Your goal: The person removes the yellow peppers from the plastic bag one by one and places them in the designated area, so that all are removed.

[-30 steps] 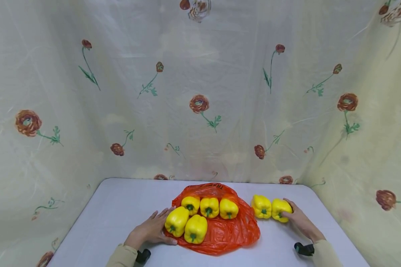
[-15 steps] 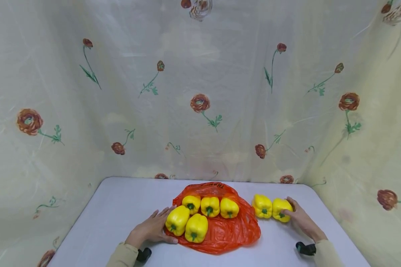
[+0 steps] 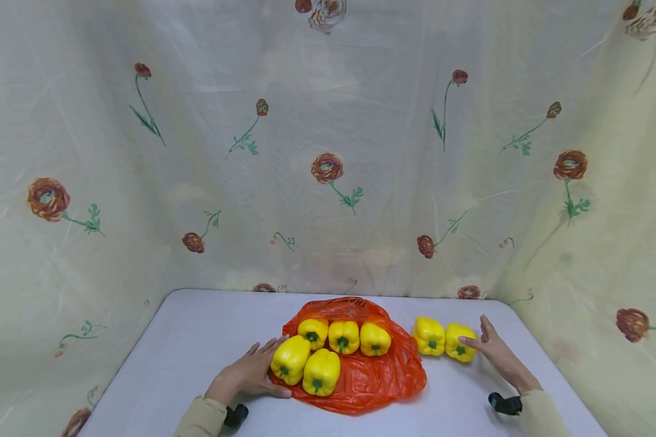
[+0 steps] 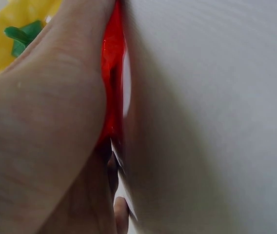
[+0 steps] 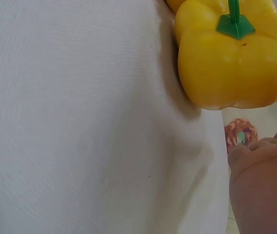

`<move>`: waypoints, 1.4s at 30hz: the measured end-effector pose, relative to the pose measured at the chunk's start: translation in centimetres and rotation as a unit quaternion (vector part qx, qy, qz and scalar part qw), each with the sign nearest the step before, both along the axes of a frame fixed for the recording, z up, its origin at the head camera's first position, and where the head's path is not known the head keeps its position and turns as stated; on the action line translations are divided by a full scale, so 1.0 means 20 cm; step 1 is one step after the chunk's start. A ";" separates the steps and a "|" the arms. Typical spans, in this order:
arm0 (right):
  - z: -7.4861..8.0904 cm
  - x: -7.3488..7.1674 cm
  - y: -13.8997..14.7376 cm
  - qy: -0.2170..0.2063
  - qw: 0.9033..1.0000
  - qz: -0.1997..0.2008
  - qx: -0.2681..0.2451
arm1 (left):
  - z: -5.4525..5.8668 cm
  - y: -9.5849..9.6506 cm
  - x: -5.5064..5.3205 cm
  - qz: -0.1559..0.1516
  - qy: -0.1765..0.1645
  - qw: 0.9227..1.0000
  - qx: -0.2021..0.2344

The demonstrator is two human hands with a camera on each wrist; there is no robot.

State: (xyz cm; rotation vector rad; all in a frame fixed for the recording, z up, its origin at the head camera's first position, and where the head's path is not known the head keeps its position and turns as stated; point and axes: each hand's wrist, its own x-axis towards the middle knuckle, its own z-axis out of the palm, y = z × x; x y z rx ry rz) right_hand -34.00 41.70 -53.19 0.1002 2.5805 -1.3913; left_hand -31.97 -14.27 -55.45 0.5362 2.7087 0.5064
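My left hand lies with fingers extended along the left edge of a red plastic bag, beside a yellow bell pepper. In the left wrist view, a strip of red bag shows by the palm. Another bell pepper sits on the bag's front, with three more in a row behind, including the middle one. Off the bag to the right, two bell peppers stand side by side, the left one and the right one. My right hand is spread beside the right one, holding nothing.
A white table carries everything. Behind and along both sides hangs a flower-printed plastic curtain. Black straps with small devices are on the wrists, such as the right wrist device.
The fingers of my right hand have come off the rightmost bell pepper, and the hand has moved slightly right. My left hand and the peppers on the bag have stayed put.
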 end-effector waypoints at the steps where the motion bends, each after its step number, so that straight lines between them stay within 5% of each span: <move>1: 0.00 0.00 0.00 -0.001 1.000 -0.001 0.003 | 0.00 0.00 0.00 0.000 -0.001 1.000 0.000; 14: 0.08 0.00 -0.05 0.065 0.998 0.002 0.013 | -0.02 -0.01 -0.01 -0.009 0.001 1.000 0.004; 26: 0.27 0.07 -0.42 0.143 0.989 0.028 0.011 | -0.01 -0.01 0.00 -0.013 0.004 1.000 0.001; 33: 0.31 0.15 -0.67 0.131 0.988 0.066 -0.044 | -0.01 -0.01 0.00 -0.011 0.003 1.000 -0.001; 42: 0.26 0.24 -0.99 0.084 0.987 0.102 -0.094 | 0.00 -0.01 0.00 -0.009 0.004 1.000 -0.001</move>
